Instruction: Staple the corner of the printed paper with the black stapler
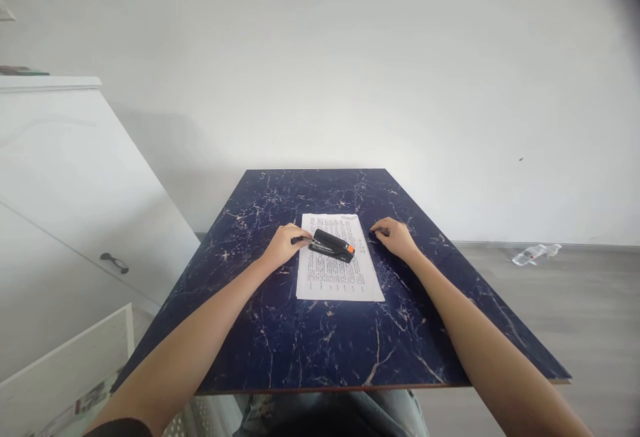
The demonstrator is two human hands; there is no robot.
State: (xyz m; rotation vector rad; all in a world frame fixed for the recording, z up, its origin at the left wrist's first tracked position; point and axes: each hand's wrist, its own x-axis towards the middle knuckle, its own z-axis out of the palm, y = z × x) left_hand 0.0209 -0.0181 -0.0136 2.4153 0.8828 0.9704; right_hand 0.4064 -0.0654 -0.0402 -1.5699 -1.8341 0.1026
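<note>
A black stapler (334,246) with an orange patch at its right end lies at a slant across printed paper sheets (340,284). At the stapler's left end my left hand (286,245) is closed, its fingers pinching a slim dark part there. Whether that part is joined to the stapler is hard to see. My right hand (394,237) rests on the table just right of the paper, fingers curled and closed. A small dark patch shows between those fingers, and I cannot make out whether it is an object or the tabletop.
The dark blue marbled table (325,357) has its far edge near a pale wall (320,64). On the left stands a white cabinet (75,177) with a dark handle (114,263). A clear plastic bottle (535,254) lies on the grey floor to the right.
</note>
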